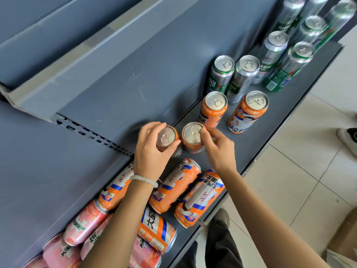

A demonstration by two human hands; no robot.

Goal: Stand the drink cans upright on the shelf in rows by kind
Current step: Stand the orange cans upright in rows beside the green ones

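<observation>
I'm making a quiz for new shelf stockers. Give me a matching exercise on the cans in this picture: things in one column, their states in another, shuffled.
Things:
1. Green and silver cans
2. Pink cans
3. Orange can under the right hand
4. Left hand

States:
A. lying down, nearest the person
B. grips a can from above
C. upright, farthest along the shelf
D. upright, fingertips on its top

Pairs: 1-C, 2-A, 3-D, 4-B
</observation>
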